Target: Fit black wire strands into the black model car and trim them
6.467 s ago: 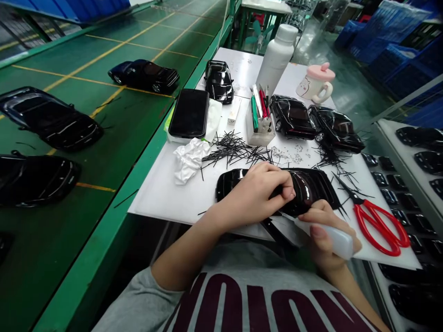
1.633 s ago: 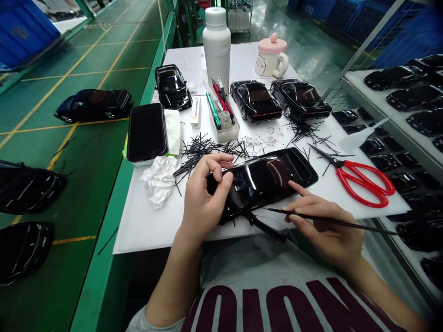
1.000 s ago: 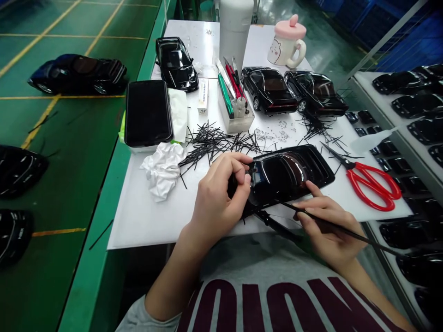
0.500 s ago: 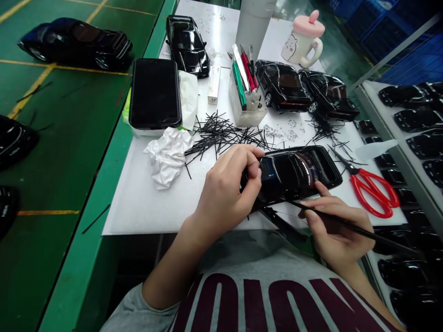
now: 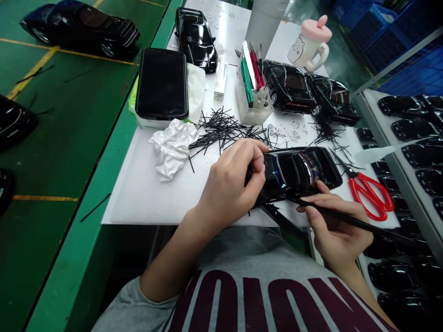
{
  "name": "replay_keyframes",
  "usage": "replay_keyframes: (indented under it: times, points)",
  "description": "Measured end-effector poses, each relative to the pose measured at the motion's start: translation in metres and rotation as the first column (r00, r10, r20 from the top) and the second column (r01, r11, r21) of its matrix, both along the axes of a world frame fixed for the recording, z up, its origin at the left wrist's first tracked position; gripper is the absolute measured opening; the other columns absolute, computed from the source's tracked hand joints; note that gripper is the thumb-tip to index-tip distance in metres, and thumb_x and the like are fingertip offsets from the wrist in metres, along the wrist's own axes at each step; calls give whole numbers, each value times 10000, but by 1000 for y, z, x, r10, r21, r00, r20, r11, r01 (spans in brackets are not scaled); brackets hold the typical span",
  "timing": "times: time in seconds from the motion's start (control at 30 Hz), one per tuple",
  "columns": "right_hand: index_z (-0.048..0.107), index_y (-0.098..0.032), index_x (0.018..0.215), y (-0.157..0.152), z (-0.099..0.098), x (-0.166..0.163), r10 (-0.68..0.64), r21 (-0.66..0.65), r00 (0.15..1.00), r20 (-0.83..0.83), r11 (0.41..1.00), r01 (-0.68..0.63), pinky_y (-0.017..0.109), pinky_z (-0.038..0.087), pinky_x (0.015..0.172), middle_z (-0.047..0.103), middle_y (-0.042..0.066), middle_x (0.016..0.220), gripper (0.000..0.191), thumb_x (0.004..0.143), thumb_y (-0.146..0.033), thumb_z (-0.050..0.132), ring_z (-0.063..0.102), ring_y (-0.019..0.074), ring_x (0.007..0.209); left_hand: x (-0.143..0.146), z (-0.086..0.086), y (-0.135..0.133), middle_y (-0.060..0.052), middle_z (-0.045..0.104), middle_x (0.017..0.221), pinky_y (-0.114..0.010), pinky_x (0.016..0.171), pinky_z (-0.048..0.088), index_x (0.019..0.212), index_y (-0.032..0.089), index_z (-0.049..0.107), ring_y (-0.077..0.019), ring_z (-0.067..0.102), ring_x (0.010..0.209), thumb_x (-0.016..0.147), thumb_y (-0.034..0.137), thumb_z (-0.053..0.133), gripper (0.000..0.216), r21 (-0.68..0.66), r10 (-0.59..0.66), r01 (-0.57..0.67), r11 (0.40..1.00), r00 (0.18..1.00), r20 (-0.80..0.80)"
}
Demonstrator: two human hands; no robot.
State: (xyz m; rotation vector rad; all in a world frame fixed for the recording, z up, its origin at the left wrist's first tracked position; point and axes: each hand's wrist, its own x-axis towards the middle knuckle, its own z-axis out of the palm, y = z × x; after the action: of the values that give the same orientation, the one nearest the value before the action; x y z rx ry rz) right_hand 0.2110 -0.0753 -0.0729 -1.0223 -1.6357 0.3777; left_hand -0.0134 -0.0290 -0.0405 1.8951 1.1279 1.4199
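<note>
A glossy black model car body (image 5: 294, 170) lies on the white work surface in front of me. My left hand (image 5: 238, 173) is closed round its left end, with the thumb and fingers bent over the edge. In my right hand (image 5: 337, 226) is a long, slender black tool (image 5: 363, 223), pinched between thumb and fingers. Its tip meets the near side of the car body, and one fingertip rests on the body above it. What exactly the tip touches is too dark to tell. A dark strip-like part (image 5: 282, 219) sticks out below the body.
Red-handled scissors (image 5: 372, 196) lie to the right. Beyond are thin black strips (image 5: 224, 129), a pen holder (image 5: 254, 108), crumpled white cloth (image 5: 173, 147), a phone (image 5: 162, 83), a lidded mug (image 5: 309, 44) and finished-looking model cars (image 5: 289, 87). A rack (image 5: 384, 110) holds more cars.
The view has shifted slightly, so the table's objects sit a little differently in it. Both hands keep nearly the same hold on the car body and the tool.
</note>
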Motion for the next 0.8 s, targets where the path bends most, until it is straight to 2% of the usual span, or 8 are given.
replay_keyframes:
  times: [0.3, 0.47, 0.6, 0.67, 0.8]
  points:
    - [687, -248, 1008, -1, 1, -1, -9, -24, 1000, -18, 1000, 9, 615, 459, 1155, 743, -22, 832, 238, 852, -70, 714, 746, 205, 775, 1, 0, 1, -34, 666, 1011, -314, 854, 537, 816, 237, 407, -170, 680, 938, 904, 18, 522, 263, 8, -2, 2, 1000, 1000, 1]
    - [682, -245, 1046, 2, 11, 3, 66, -31, 995, 75, 998, -64, 575, 482, 1120, 743, -21, 842, 315, 833, -13, 700, 741, 205, 808, 1, -1, 1, -39, 665, 1008, -306, 859, 533, 816, 234, 409, -168, 680, 952, 904, 8, 522, 267, 9, -2, 2, 1000, 1000, 4]
    - [691, -242, 1039, 6, 20, 11, 161, -77, 968, 190, 986, -149, 511, 539, 990, 763, 10, 924, 339, 810, 7, 715, 731, 226, 872, 1, -1, 1, -37, 665, 1001, -300, 864, 530, 813, 231, 411, -168, 681, 962, 897, -1, 533, 276, 12, -3, 4, 1000, 1000, -2]
    - [689, -229, 1030, 8, 23, 13, 204, -100, 957, 205, 977, -187, 484, 552, 923, 764, 28, 947, 331, 809, 17, 708, 724, 231, 881, 1, 0, 2, -36, 665, 997, -298, 867, 530, 814, 230, 414, -167, 682, 966, 893, -7, 536, 278, 16, -3, 3, 1000, 1000, -4]
    - [675, -218, 1029, 11, 24, 14, 236, -131, 951, 200, 968, -213, 456, 542, 887, 751, 46, 956, 330, 813, 32, 695, 705, 231, 913, 2, 0, 2, -46, 666, 1002, -286, 876, 523, 819, 224, 420, -164, 683, 985, 894, -8, 541, 273, 18, -1, 1, 1000, 1000, -1]
